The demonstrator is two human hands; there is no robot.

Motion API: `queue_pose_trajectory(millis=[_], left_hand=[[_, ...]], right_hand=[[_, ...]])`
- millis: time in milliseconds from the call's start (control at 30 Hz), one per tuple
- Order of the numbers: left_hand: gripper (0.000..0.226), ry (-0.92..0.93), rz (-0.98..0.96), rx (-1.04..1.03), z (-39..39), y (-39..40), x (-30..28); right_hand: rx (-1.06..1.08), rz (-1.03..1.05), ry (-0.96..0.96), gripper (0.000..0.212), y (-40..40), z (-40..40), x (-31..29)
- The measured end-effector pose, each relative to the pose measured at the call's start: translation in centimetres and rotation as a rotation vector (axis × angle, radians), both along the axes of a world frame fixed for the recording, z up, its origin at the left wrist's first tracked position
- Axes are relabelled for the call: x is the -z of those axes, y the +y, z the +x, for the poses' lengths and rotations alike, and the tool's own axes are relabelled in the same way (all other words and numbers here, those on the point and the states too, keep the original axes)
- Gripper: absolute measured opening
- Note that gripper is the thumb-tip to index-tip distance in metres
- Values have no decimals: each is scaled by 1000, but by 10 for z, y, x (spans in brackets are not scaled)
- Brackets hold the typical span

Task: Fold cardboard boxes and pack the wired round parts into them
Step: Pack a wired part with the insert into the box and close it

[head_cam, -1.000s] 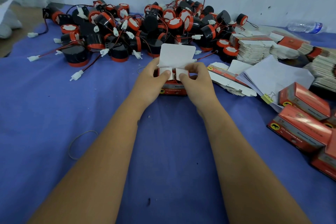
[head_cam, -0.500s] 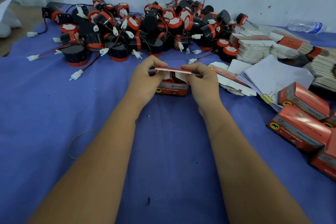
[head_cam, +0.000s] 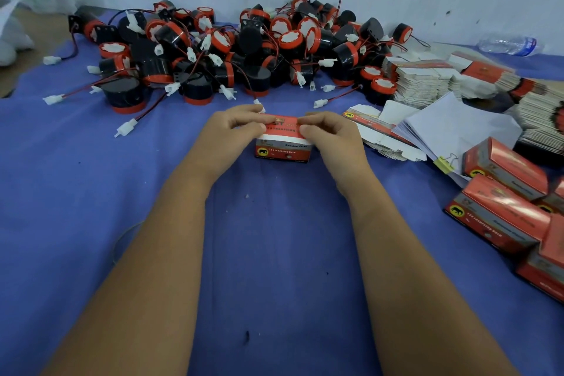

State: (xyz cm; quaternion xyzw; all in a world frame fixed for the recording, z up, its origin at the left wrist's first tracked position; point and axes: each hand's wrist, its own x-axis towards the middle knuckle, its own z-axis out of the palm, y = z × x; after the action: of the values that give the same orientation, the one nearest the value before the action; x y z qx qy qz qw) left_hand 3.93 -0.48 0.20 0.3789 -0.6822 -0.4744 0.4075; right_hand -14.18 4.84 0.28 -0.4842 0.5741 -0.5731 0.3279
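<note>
A small red cardboard box (head_cam: 283,149) with an elephant logo stands on the blue cloth at the centre. My left hand (head_cam: 227,134) grips its left end and my right hand (head_cam: 332,139) grips its right end, fingers curled over the lid, which lies folded down on top. Behind the box spreads a big heap of black-and-red wired round parts (head_cam: 244,52) with white connectors. What is inside the box is hidden.
Flat unfolded box blanks (head_cam: 378,134) and stacks of them (head_cam: 424,79) lie to the right, with white sheets held by a binder clip (head_cam: 445,162). Several closed red boxes (head_cam: 503,204) pile at the right edge. A plastic bottle (head_cam: 509,45) lies by the wall. A rubber band (head_cam: 122,238) lies left.
The white lid flap that stood upright has been folded forward and down onto the box top. Both hands moved onto the lid at the box's ends.
</note>
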Motion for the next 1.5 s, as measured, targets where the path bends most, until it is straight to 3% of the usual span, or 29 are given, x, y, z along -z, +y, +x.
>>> queue_pose_trajectory(millis=[167,333,567,800,1033,1267,1500], left_hand=[[38,-40,9,111,7,-3,-2],[47,-74,16,172,11,-6,-2],[34,-101,-86,94,4,-7,2],[16,11,-65,46,-3,-2,2],[22,33,-60,103,1,-5,4],[24,54,-23,137,5,-8,3],[26,27,-45,132,6,-6,4]], right_hand=[[-61,11,128,8,-1,-6,3],[-127,46,173,39,2,-9,3],[-32,-22,277,27,1,-2,4],[-5,-89,218,15,1,3,2],[-74,-87,191,15,2,3,1],[-87,-55,217,26,6,7,-4],[-180,10,73,34,9,3,-5]])
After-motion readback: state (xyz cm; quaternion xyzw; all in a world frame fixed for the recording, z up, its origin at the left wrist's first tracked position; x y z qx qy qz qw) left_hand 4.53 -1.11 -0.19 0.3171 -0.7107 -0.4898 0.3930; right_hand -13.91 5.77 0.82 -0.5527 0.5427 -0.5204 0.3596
